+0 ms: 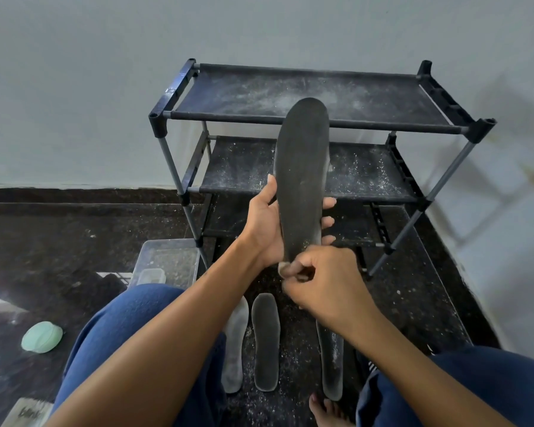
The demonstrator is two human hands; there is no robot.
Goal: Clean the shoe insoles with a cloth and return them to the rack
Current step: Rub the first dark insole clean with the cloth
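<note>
The left hand (267, 224) grips a dark insole (301, 180) around its lower half, thumb on the near edge, fingertips (329, 203) curling round the far edge. The insole stands upright, toe end up, held in the air in front of the rack (318, 124) and overlapping the view of its top and middle shelves. The right hand (319, 280) is curled at the heel end of that insole, thumb and fingers pinching something small and pale there (too little of it shows to say whether it is the cloth or the insole's edge).

The rack is a black three-tier frame against the wall, its shelves speckled with white dust. On the dark floor between the person's knees lie three more insoles: a pale grey insole (236, 346) on the left, a dark grey insole (265, 339) just beside it, and a long dark insole (332, 362) to the right, partly hidden under the right forearm. A clear plastic tub (167, 263) sits by the rack's near left leg. A pale green round object (42, 337) lies well off to the left. A bare foot (326, 411) shows at the bottom edge.
</note>
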